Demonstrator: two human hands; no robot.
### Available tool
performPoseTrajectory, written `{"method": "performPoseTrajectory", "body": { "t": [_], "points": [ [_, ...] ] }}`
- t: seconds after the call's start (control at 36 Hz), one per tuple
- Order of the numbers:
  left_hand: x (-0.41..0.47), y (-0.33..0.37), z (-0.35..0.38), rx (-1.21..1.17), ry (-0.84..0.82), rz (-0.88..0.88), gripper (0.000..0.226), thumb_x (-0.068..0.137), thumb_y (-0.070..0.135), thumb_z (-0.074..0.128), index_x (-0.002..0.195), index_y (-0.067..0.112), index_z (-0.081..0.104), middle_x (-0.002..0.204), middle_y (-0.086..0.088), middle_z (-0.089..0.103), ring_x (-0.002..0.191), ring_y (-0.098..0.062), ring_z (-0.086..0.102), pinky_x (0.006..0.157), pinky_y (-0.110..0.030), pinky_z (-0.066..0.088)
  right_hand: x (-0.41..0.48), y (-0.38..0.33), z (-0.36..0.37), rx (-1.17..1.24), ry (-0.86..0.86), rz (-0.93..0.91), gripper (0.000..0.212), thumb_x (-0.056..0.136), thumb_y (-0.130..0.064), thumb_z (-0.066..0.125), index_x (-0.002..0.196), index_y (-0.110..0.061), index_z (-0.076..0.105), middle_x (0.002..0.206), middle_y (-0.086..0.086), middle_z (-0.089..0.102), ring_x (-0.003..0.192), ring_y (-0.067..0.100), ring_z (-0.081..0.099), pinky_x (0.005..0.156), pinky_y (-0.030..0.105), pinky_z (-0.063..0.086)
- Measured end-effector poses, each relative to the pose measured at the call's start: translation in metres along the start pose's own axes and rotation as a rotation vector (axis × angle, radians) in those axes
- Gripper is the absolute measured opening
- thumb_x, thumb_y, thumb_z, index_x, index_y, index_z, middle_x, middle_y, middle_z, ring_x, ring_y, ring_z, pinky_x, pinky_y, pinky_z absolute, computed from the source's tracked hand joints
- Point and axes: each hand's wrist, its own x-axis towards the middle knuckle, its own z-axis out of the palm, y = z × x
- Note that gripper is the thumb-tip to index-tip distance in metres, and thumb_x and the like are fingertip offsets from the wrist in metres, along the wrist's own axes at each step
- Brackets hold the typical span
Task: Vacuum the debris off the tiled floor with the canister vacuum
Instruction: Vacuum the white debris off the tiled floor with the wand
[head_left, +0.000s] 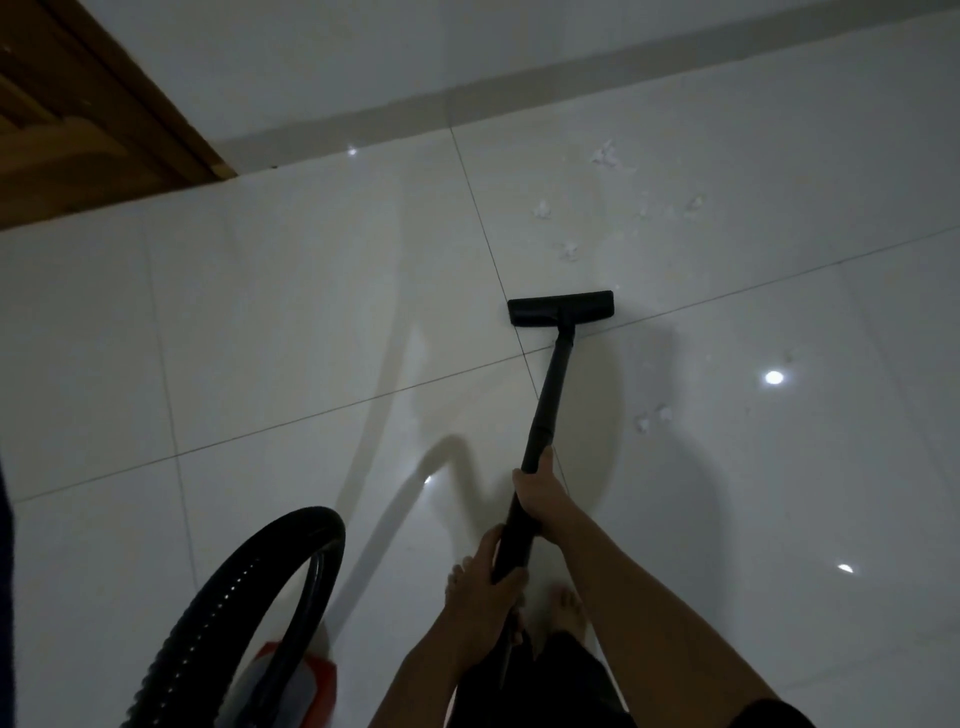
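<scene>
A black vacuum wand (545, 405) slants from my hands down to its flat black floor head (561, 308), which sits on the glossy white tiled floor (291, 322) by a grout crossing. My right hand (537, 496) grips the wand higher up the tube; my left hand (485, 582) grips it lower, near my body. White debris scraps (605, 156) lie beyond the head, with smaller bits (569, 249) closer to it and a couple of bits (652, 418) right of the wand. A ribbed black hose (228, 587) arcs to the red and grey canister (291, 675) at lower left.
A wooden door and frame (78, 104) stand at the top left, and a white wall with a grey skirting (415, 111) runs along the far edge of the floor. My bare feet (569, 605) stand just behind the wand. Ceiling lights reflect as bright spots on the tiles.
</scene>
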Motion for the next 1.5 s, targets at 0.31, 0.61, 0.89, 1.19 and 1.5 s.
{"method": "performPoseTrajectory", "body": {
  "t": [0.31,0.61,0.89,1.19,1.5],
  "points": [
    [0.009,0.041,-0.025,-0.229,-0.053,0.099,0.042,0.097,0.015,0.047,0.108,0.054,0.042,0.065,-0.005,0.057,0.052,-0.015,0.055,0.054,-0.027,0.049,0.021,-0.045,-0.002,-0.061,-0.006,-0.018,0.074,0.100,-0.018,0.038,0.152,-0.024,-0.015,0.087,0.006,0.051,0.069,0.018,0.052,0.075,0.033,0.045],
    [0.021,0.073,-0.022,-0.320,-0.026,0.041,0.046,0.095,0.010,0.048,0.135,0.031,0.038,0.070,-0.008,0.054,0.050,-0.015,0.052,0.050,-0.029,0.045,0.032,-0.075,-0.017,-0.127,-0.014,-0.026,0.073,0.099,-0.021,0.039,0.152,-0.026,-0.012,0.118,0.023,0.056,0.088,0.029,0.055,0.085,0.041,0.049],
    [0.035,0.092,-0.031,-0.344,-0.017,0.066,0.043,0.094,0.012,0.048,0.128,0.037,0.043,0.069,-0.005,0.055,0.052,-0.015,0.053,0.051,-0.029,0.046,0.048,-0.096,-0.021,-0.156,-0.012,-0.042,0.072,0.100,-0.020,0.038,0.152,-0.023,-0.011,0.105,0.016,0.053,0.082,0.024,0.055,0.079,0.036,0.046],
    [0.057,0.099,-0.041,-0.351,0.020,0.085,0.045,0.094,0.011,0.048,0.129,0.038,0.043,0.069,-0.008,0.054,0.052,-0.016,0.053,0.052,-0.030,0.046,0.068,-0.115,-0.018,-0.111,-0.015,-0.061,0.072,0.099,-0.019,0.038,0.151,-0.026,-0.012,0.080,0.005,0.047,0.068,0.017,0.049,0.078,0.037,0.047],
    [0.074,0.112,-0.056,-0.313,0.029,0.098,0.046,0.093,0.014,0.050,0.132,0.037,0.040,0.065,-0.003,0.057,0.054,-0.018,0.055,0.057,-0.032,0.047,0.077,-0.137,-0.017,-0.095,0.031,-0.082,0.068,0.100,-0.021,0.037,0.153,-0.026,-0.007,0.097,0.013,0.053,0.065,0.015,0.050,0.073,0.033,0.045]
  ]
}}
